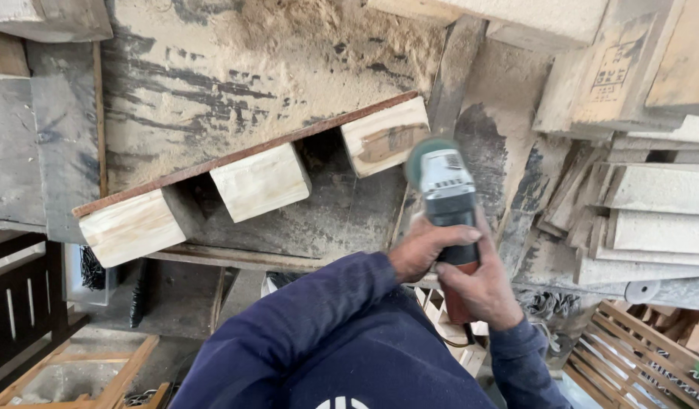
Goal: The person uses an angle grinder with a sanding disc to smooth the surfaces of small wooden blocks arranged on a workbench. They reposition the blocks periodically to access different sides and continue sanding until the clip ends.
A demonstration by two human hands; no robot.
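Observation:
Both my hands grip an angle grinder (445, 189) with a grey head, dark body and reddish rear. My left hand (424, 246) wraps the body from the left, and my right hand (482, 291) holds the rear handle. The grinder's green disc points up, just right of the rightmost of three pale wooden blocks (385, 136). These blocks (260, 182) sit fixed under a thin board with a reddish edge (236, 155), which lies on a dusty workbench (213, 83). Whether the disc touches the wood I cannot tell.
Stacked pale wood offcuts (652, 220) lie at the right. Sawdust covers the bench top. Wooden slatted frames (637, 348) stand at lower right, a dark slatted frame (20, 303) at lower left. Long planks (561, 19) cross the top.

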